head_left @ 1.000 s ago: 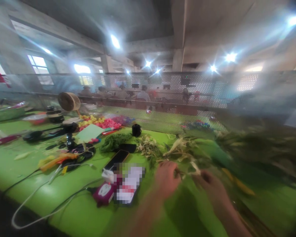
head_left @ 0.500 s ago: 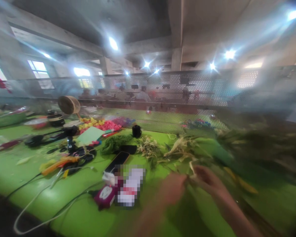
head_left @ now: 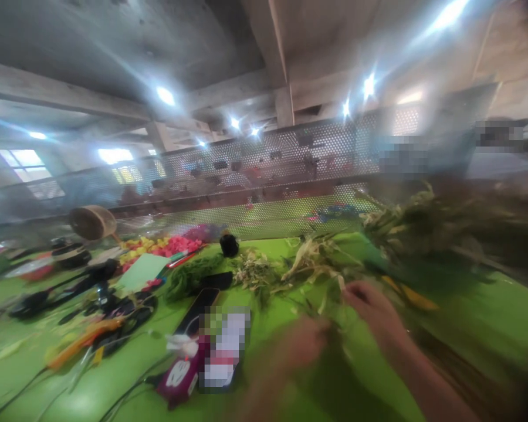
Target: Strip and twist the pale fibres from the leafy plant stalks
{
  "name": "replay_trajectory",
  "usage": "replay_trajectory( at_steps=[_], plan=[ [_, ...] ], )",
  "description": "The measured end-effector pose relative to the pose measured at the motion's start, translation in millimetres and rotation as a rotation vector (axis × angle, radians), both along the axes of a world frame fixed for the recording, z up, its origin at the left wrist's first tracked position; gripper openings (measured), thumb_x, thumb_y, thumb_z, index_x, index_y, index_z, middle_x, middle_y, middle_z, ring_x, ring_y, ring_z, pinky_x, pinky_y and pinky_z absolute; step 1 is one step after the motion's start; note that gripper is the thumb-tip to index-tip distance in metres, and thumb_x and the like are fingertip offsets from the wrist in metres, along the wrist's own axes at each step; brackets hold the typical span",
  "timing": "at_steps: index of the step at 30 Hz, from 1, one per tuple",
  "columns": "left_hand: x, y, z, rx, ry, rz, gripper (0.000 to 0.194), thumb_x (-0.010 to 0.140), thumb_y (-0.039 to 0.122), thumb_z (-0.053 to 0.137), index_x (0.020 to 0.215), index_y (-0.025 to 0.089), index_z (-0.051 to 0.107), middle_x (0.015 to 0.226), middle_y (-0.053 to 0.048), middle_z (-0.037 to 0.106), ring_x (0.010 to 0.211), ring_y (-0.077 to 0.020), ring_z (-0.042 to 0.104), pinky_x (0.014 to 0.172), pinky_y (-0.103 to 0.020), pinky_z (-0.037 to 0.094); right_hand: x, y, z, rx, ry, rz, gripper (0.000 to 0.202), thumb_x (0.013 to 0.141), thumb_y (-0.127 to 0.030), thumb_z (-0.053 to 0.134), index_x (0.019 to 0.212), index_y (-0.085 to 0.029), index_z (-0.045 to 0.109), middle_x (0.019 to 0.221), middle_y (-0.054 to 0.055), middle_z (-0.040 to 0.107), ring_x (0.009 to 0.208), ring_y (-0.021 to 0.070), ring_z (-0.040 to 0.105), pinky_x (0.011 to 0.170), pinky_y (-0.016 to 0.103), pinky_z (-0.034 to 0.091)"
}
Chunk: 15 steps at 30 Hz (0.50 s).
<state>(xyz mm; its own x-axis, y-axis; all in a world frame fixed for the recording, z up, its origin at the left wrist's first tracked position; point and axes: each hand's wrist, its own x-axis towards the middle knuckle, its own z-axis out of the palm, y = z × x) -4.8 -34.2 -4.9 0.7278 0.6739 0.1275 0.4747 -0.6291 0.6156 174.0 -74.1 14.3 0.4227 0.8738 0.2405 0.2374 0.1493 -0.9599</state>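
Note:
Low on the right of the green table (head_left: 158, 346), my right hand (head_left: 372, 308) pinches a pale, dry plant strip (head_left: 339, 282) between thumb and fingers. My left hand (head_left: 305, 340) is beside it, lower and further left, so smeared by motion that its fingers do not show. Thin stems and leaves hang between the two hands, also blurred. Just beyond them lies a loose pile of dry, straw-coloured stalks (head_left: 314, 258). A bunch of small, pale artificial-looking flowers (head_left: 254, 269) is left of that pile.
A large plant heap (head_left: 413, 228) fills the right back. Leftward lie a phone with a blurred screen (head_left: 226, 349), a purple power bank (head_left: 180, 375), a dark phone (head_left: 198, 310), an orange-handled glue gun (head_left: 83, 343), cables, green strands (head_left: 191, 278), and pink and yellow pieces (head_left: 171, 249). A perforated screen (head_left: 264, 170) stands behind.
The view has tilted and turned rightward, so the table's things appear further left. My left hand has come slightly apart from my right, which keeps its pinch on the pale strip.

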Motion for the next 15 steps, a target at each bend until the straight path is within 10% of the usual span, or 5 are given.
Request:
replay_trajectory(
  at_steps=[4, 9, 15],
  plan=[
    [5, -1, -0.9, -0.189, -0.085, -0.014, 0.020, 0.086, 0.023, 0.043, 0.086, 0.020, 0.063, 0.083, -0.002, 0.066, 0.078, -0.0171, 0.059, 0.069, -0.026, 0.043, 5, 1, -0.1, 0.035, -0.030, -0.036, 0.025, 0.073, -0.042, 0.059, 0.079, -0.019, 0.065, 0.070, 0.001, 0.064, 0.061, 0.0153, 0.054, 0.055, 0.026, 0.042],
    [13, 6, -9.1, -0.304, -0.322, 0.267, 0.027, 0.091, 0.031, 0.037, 0.086, 0.017, 0.060, 0.074, -0.003, 0.064, 0.069, -0.0152, 0.056, 0.065, -0.026, 0.044, 9, 1, -5.1, 0.169, -0.287, -0.184, 0.029, 0.073, -0.043, 0.063, 0.094, -0.022, 0.064, 0.096, 0.006, 0.066, 0.084, 0.0209, 0.059, 0.077, 0.032, 0.045],
    [14, 6, -18.3, -0.279, -0.367, 0.319, 0.031, 0.092, 0.038, 0.037, 0.094, 0.020, 0.062, 0.085, -0.005, 0.068, 0.072, -0.0165, 0.060, 0.064, -0.028, 0.046, -17, 1, -13.6, -0.019, -0.101, 0.121, 0.026, 0.074, -0.045, 0.063, 0.081, -0.021, 0.068, 0.082, 0.005, 0.071, 0.079, 0.0234, 0.064, 0.066, 0.029, 0.046]
  ],
)
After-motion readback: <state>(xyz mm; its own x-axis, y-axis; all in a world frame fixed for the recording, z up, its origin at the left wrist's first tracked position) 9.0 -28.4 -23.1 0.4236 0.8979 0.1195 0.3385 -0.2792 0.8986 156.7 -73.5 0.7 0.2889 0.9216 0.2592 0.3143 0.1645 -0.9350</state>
